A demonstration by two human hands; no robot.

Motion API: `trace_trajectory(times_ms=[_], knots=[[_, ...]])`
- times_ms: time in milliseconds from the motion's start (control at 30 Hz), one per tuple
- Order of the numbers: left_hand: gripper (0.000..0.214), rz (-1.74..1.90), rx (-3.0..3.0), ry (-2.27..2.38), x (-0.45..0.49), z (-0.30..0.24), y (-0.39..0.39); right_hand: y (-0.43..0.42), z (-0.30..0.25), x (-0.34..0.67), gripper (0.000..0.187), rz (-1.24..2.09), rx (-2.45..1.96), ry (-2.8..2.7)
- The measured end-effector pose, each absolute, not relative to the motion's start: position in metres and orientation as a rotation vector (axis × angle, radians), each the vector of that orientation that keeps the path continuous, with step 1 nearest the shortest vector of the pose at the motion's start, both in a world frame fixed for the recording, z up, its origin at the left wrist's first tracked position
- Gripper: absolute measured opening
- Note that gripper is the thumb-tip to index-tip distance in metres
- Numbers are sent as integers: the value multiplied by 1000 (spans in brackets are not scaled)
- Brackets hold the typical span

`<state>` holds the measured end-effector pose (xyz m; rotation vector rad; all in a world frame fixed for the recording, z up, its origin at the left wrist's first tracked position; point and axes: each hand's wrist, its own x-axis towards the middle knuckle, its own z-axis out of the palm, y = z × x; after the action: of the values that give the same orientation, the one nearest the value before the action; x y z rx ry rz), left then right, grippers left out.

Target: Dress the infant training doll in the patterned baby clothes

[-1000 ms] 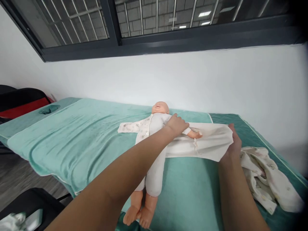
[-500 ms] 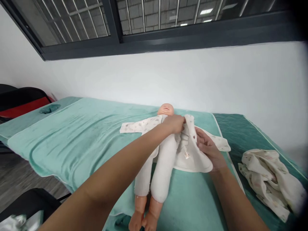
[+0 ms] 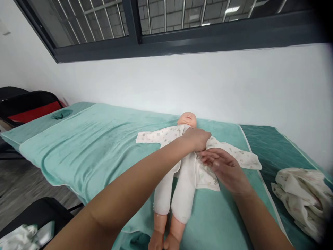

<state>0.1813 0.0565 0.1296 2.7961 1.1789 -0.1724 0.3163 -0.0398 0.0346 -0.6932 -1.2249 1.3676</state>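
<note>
A baby doll (image 3: pixel 187 119) lies on its back on a teal-covered table (image 3: pixel 85 139), head toward the wall, bare feet toward me. It wears a white printed wrap top (image 3: pixel 234 154) whose right flap is folded across its belly. My left hand (image 3: pixel 198 139) rests curled on the doll's chest, pressing the cloth down. Just below it, my right hand (image 3: pixel 223 166) lies flat with fingers stretched out on the folded flap at the doll's waist. The doll's white legs (image 3: pixel 179 194) stick out below.
A crumpled printed garment (image 3: pixel 301 191) lies at the table's right end. A white wall and a dark-framed window stand behind. Dark chairs (image 3: pixel 28 104) are at the far left, and another dark seat with cloth (image 3: pixel 28 232) sits at the bottom left.
The right flap of the top, spread out to the right a second ago, has been folded over the doll's body by my right hand. My left hand stayed on the chest.
</note>
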Motion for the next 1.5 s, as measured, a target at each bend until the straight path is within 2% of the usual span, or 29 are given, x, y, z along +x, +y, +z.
trace_trajectory(times_ms=[100,333,567,700,833,933,1033,1100,1200,1333,1500], knots=[[25,40,2742,1314,184,124,60,-38,37,321,17,1246,-695,-1110],[24,652,2269,1663,168,127,100,-34,39,317,9,1164,-759,-1115],[21,553,2094,1823,157,123,111,-36,31,312,16,1153,-919,-1337],[28,800,2168,1705,147,109,91,-37,30,311,16,1023,-1034,-1476],[24,1185,2134,1410,117,93,45,-36,31,308,12,761,-1047,-1655],[20,1334,1972,1469,84,72,2,-39,26,304,27,584,-1046,-1746],[19,1324,1770,1570,51,45,-35,-51,16,298,48,467,-1081,-1795],[19,1248,1689,1584,35,29,-54,-63,9,294,51,426,-1143,-1797],[22,1181,1693,1551,20,15,-72,-80,0,290,40,344,-1240,-1739],[36,1070,1897,1525,13,8,-82,-90,-10,288,36,182,-1398,-1663],[42,1060,2009,1570,22,1,-77,-88,-9,285,17,192,-1477,-1639]])
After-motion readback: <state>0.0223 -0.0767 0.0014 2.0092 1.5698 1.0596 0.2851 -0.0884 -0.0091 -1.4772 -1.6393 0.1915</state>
